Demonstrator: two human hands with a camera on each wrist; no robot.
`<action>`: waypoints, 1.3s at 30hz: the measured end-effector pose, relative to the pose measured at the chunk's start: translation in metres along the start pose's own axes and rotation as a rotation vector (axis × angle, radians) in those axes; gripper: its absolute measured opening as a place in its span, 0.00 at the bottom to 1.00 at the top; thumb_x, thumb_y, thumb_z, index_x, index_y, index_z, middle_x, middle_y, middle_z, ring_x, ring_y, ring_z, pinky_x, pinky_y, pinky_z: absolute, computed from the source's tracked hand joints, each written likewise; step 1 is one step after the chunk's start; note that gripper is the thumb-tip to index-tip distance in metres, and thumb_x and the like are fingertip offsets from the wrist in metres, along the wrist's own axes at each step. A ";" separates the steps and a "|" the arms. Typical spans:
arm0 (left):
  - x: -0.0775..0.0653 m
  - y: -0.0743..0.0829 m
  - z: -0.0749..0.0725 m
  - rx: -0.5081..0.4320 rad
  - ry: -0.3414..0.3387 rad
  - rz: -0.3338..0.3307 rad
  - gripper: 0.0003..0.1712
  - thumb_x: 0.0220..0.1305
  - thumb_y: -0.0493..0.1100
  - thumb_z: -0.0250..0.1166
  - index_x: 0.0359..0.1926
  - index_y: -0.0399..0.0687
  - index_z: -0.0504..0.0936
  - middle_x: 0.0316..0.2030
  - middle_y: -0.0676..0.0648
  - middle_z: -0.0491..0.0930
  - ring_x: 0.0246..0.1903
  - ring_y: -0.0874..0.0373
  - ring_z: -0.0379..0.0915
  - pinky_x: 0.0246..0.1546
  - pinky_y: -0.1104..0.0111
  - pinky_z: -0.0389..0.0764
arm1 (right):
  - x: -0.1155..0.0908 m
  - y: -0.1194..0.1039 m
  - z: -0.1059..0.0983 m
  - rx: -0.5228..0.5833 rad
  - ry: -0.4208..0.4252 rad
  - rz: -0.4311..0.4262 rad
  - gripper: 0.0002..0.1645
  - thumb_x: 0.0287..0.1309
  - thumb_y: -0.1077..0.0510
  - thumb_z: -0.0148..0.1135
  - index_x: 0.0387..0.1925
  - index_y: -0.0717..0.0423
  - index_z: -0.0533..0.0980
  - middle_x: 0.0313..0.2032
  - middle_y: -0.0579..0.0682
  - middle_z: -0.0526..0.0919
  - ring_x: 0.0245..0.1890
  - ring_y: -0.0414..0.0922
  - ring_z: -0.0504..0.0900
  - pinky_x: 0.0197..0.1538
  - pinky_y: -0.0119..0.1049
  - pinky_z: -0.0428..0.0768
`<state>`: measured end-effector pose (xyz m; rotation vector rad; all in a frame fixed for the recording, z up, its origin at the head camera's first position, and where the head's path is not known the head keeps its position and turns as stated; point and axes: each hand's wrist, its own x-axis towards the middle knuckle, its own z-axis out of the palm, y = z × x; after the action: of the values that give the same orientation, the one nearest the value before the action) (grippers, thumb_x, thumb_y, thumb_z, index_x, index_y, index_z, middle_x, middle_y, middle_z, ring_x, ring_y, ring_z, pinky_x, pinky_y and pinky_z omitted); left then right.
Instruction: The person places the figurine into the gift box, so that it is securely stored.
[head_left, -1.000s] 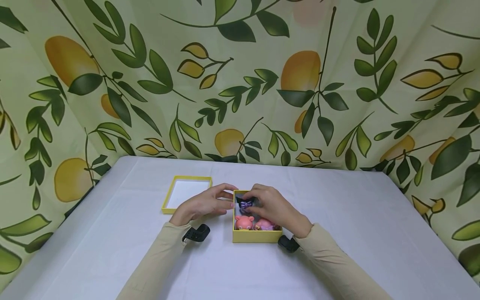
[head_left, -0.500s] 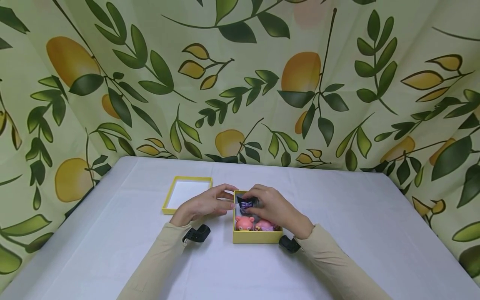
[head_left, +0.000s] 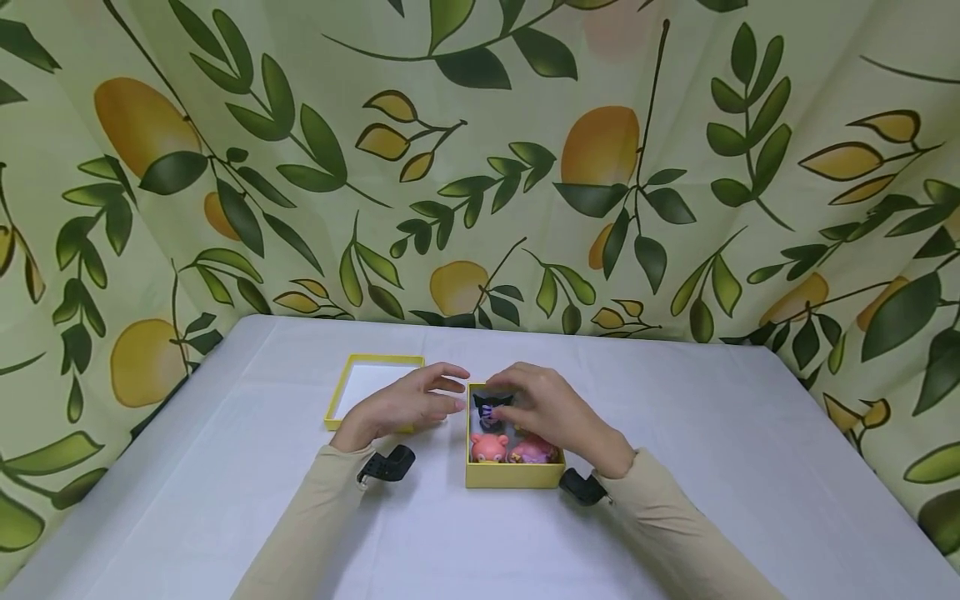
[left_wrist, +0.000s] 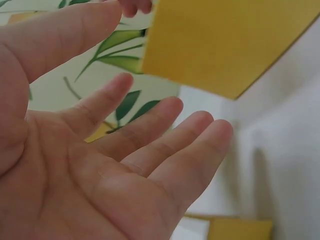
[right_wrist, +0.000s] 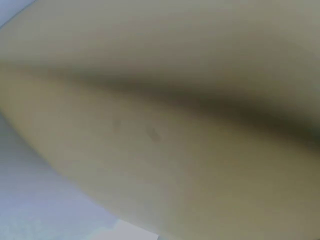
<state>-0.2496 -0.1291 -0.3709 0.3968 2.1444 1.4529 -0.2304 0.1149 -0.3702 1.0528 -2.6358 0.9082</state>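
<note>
An open yellow box (head_left: 515,475) stands mid-table in the head view, holding small toy figures. Inside, a black and purple figure (head_left: 487,413) is at the back left, a coral-pink figure (head_left: 489,447) at the front left and a pink-purple figure (head_left: 534,451) at the front right. My right hand (head_left: 551,408) is over the box's back right, its thumb and fingers spread around the black figure's right side; it hides that corner. To the left of the box my left hand (head_left: 408,406) hovers with its fingers extended, apart from the yellow wall, as the left wrist view confirms.
Behind my left hand lies a yellow-rimmed lid (head_left: 364,386), white inside. A white cloth (head_left: 675,408) covers the table, and a leaf-patterned curtain (head_left: 480,192) hangs behind it. Sleeve fabric (right_wrist: 165,135) fills most of the right wrist view.
My left hand has drawn slightly away from the box to the left. My right hand has risen a little and its fingers have spread, showing more of the black figure.
</note>
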 end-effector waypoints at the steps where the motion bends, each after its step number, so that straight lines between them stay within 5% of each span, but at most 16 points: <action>1: -0.001 0.001 -0.002 0.005 0.003 0.012 0.29 0.69 0.43 0.62 0.68 0.46 0.67 0.65 0.39 0.71 0.58 0.47 0.75 0.61 0.54 0.77 | 0.001 -0.001 -0.001 0.008 0.002 0.002 0.20 0.55 0.59 0.73 0.50 0.59 0.81 0.46 0.51 0.86 0.47 0.45 0.85 0.52 0.41 0.84; 21: -0.031 0.006 -0.052 0.096 0.162 0.078 0.32 0.71 0.44 0.59 0.71 0.42 0.62 0.69 0.33 0.64 0.64 0.41 0.70 0.64 0.50 0.72 | 0.013 -0.030 -0.010 0.094 -0.038 0.168 0.30 0.63 0.50 0.66 0.62 0.58 0.73 0.62 0.52 0.78 0.62 0.51 0.77 0.65 0.49 0.75; 31: -0.044 0.004 -0.068 0.179 0.239 0.008 0.33 0.71 0.47 0.59 0.72 0.44 0.60 0.71 0.34 0.63 0.67 0.39 0.66 0.64 0.50 0.72 | 0.028 -0.055 0.001 0.248 -0.099 0.229 0.36 0.60 0.51 0.70 0.67 0.53 0.68 0.66 0.51 0.73 0.65 0.52 0.74 0.66 0.50 0.74; 39: -0.054 -0.001 -0.081 0.183 0.278 -0.004 0.35 0.72 0.47 0.58 0.73 0.42 0.58 0.71 0.33 0.62 0.66 0.38 0.66 0.65 0.48 0.71 | 0.048 -0.065 0.017 0.478 -0.077 0.267 0.35 0.62 0.58 0.67 0.69 0.55 0.67 0.68 0.54 0.72 0.66 0.54 0.73 0.68 0.46 0.74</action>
<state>-0.2508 -0.2197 -0.3341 0.2672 2.5085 1.3815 -0.2208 0.0408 -0.3357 0.8377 -2.7338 1.6472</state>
